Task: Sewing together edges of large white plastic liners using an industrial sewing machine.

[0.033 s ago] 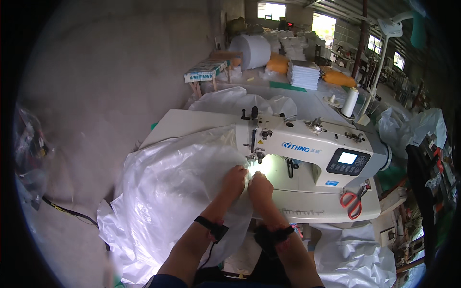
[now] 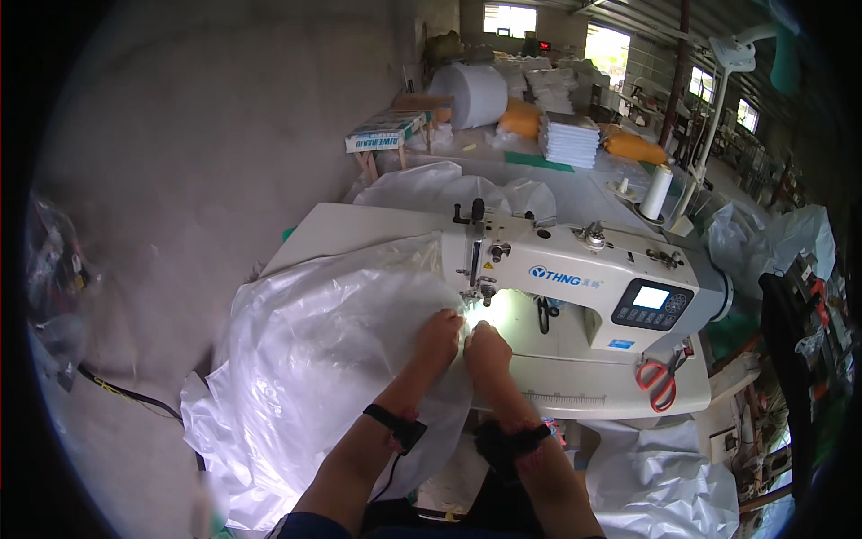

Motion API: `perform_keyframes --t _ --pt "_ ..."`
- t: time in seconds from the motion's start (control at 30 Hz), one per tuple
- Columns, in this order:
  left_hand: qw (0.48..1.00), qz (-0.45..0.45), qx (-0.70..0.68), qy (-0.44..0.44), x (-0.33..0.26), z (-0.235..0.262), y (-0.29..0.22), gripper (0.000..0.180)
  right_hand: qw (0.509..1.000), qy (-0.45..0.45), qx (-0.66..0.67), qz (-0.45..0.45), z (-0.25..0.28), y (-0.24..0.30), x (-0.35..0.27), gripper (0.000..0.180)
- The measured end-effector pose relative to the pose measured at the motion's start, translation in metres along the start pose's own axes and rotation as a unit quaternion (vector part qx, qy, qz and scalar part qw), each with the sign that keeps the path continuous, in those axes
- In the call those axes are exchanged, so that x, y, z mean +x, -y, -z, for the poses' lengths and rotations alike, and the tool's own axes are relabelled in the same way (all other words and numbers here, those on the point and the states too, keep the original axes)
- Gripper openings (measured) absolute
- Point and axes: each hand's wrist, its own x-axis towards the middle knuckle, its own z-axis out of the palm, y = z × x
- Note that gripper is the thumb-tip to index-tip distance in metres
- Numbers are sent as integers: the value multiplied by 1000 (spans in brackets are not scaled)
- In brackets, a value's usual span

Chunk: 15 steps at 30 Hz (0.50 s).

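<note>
A large white plastic sheet (image 2: 332, 314) lies over the left part of the sewing machine bed and hangs down in folds at the front. At its right edge, just in front of the needle area, my left hand (image 2: 439, 337) is closed on the sheet. Close beside it, my right hand (image 2: 488, 349) is also closed, gripping the sheet's edge. The lit needle and presser foot of the white sewing machine (image 2: 566, 260) are right past my fingertips. Glare and my own fingers hide the exact spot where the sheet meets the foot.
Red-handled scissors (image 2: 660, 382) lie at the bed's right end. A small black tool (image 2: 544, 314) rests under the machine arm. A white thread cone (image 2: 656, 192) stands behind it. More white sheeting (image 2: 660, 481) hangs at front right. A stack of white sheets (image 2: 569, 141) sits farther back.
</note>
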Motion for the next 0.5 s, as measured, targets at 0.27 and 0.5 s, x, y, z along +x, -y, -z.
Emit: perform_keyframes --t 0.27,0.5 --pt "996 -23 77 37 1 16 -2 37 998 -54 16 2 3 5 -13 17" --pt "996 -22 79 39 2 21 -1 38 999 -31 41 11 14 -1 -3 23"
